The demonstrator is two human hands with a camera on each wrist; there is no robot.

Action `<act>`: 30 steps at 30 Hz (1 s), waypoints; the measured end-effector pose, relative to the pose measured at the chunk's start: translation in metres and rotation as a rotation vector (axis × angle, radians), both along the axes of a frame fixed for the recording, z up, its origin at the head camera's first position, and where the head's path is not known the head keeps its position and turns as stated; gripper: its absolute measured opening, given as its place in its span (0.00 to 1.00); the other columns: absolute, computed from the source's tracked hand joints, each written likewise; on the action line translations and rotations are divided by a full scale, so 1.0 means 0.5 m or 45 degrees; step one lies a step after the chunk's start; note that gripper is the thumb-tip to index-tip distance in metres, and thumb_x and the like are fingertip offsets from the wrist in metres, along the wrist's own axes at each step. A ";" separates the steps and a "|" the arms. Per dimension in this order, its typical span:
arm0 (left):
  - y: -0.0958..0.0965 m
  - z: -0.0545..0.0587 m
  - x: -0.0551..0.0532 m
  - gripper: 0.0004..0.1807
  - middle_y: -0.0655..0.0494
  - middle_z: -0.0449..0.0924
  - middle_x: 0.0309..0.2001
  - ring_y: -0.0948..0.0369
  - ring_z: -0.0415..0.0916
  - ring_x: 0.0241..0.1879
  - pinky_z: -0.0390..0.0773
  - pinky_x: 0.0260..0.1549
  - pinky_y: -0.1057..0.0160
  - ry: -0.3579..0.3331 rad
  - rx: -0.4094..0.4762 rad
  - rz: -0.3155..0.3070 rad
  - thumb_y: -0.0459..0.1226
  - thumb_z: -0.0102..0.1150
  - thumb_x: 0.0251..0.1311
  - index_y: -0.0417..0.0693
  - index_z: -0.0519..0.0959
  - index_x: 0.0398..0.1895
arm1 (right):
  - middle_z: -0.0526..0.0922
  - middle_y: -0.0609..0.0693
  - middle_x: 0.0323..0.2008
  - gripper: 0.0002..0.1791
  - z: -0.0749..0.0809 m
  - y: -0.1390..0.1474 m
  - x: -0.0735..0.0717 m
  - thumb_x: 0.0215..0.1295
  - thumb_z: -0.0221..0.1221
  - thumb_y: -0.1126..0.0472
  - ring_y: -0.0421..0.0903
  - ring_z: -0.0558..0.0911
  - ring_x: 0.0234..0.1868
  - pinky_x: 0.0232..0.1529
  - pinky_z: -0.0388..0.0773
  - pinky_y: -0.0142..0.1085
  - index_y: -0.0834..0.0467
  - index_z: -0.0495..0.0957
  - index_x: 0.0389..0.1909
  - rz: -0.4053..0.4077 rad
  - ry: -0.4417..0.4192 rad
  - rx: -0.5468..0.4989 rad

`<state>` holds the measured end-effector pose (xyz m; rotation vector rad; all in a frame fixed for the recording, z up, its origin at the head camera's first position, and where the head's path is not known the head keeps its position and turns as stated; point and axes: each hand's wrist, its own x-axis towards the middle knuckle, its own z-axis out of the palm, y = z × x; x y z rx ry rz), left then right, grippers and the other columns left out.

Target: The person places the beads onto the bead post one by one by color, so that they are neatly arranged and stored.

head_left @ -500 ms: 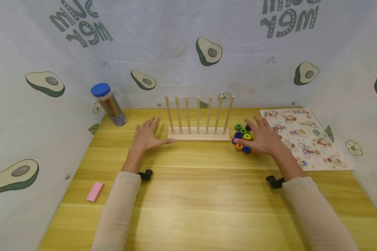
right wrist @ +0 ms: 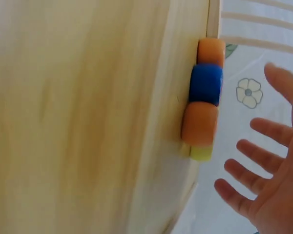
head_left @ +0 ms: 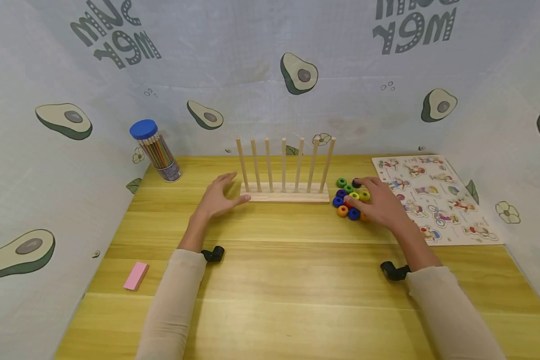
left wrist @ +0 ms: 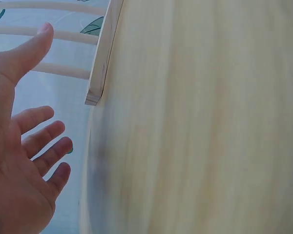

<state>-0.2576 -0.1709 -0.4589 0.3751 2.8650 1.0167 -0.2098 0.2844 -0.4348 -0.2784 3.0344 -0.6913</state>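
A wooden peg rack (head_left: pixel 283 196) with several upright dowels stands at the back middle of the table. My left hand (head_left: pixel 218 199) is at its left end, thumb toward the base corner; in the left wrist view the fingers are spread and nothing is in the palm. Right of the rack lies a cluster of colored wooden beads (head_left: pixel 342 211), green, blue, yellow, red and orange. Over its right side hovers my right hand (head_left: pixel 380 202), hiding some of them. The right wrist view shows its fingers apart, beside an orange bead (right wrist: pixel 200 123) and a blue bead (right wrist: pixel 206 84), holding nothing.
A flat puzzle board (head_left: pixel 436 197) with printed figures lies at the right, close to the right forearm. A blue-lidded jar of colored sticks (head_left: pixel 157 152) stands at the back left. A pink block (head_left: pixel 136 276) lies left of the left forearm. Patterned cloth surrounds the back and sides.
My right hand has come lower over the beads, its fingers less spread. The left hand has shifted slightly right and its fingers have drawn together. Rack and beads have stayed put.
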 end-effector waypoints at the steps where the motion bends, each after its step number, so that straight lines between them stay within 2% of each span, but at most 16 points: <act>1: 0.001 -0.002 0.000 0.53 0.44 0.54 0.81 0.41 0.51 0.80 0.56 0.75 0.33 0.001 0.023 -0.001 0.65 0.65 0.59 0.54 0.58 0.82 | 0.64 0.71 0.72 0.41 -0.004 -0.002 0.000 0.74 0.56 0.37 0.74 0.63 0.70 0.68 0.62 0.73 0.64 0.66 0.74 -0.016 0.014 -0.027; 8: 0.011 -0.015 -0.007 0.45 0.47 0.60 0.80 0.43 0.65 0.74 0.67 0.73 0.41 -0.011 0.178 -0.021 0.57 0.67 0.64 0.51 0.63 0.80 | 0.74 0.68 0.62 0.34 -0.013 -0.026 -0.009 0.76 0.57 0.44 0.69 0.75 0.60 0.59 0.75 0.64 0.66 0.72 0.68 -0.140 0.086 -0.166; 11: 0.014 -0.023 -0.009 0.43 0.48 0.61 0.79 0.44 0.68 0.72 0.70 0.71 0.43 -0.034 0.221 -0.025 0.55 0.67 0.65 0.50 0.64 0.79 | 0.77 0.68 0.57 0.32 -0.013 -0.036 -0.020 0.77 0.57 0.45 0.67 0.76 0.57 0.56 0.77 0.62 0.67 0.73 0.67 -0.176 0.101 -0.186; 15: 0.015 -0.032 -0.011 0.42 0.48 0.64 0.78 0.44 0.69 0.71 0.70 0.71 0.44 -0.068 0.245 -0.019 0.54 0.67 0.66 0.51 0.65 0.79 | 0.78 0.66 0.53 0.30 -0.015 -0.042 -0.043 0.77 0.58 0.47 0.64 0.76 0.53 0.56 0.76 0.60 0.68 0.74 0.66 -0.211 0.081 -0.212; 21: 0.016 -0.038 -0.016 0.39 0.47 0.71 0.73 0.46 0.70 0.71 0.70 0.72 0.46 -0.103 0.280 -0.020 0.51 0.69 0.66 0.52 0.68 0.77 | 0.76 0.66 0.55 0.32 -0.011 -0.051 -0.071 0.76 0.58 0.47 0.64 0.75 0.56 0.62 0.74 0.61 0.67 0.72 0.68 -0.248 -0.006 -0.194; 30: 0.015 -0.043 -0.019 0.35 0.48 0.66 0.77 0.48 0.69 0.72 0.69 0.73 0.49 -0.098 0.248 -0.059 0.47 0.66 0.69 0.48 0.70 0.76 | 0.78 0.66 0.49 0.31 -0.015 -0.065 -0.084 0.74 0.60 0.48 0.63 0.77 0.48 0.53 0.77 0.57 0.69 0.76 0.63 -0.258 0.018 -0.144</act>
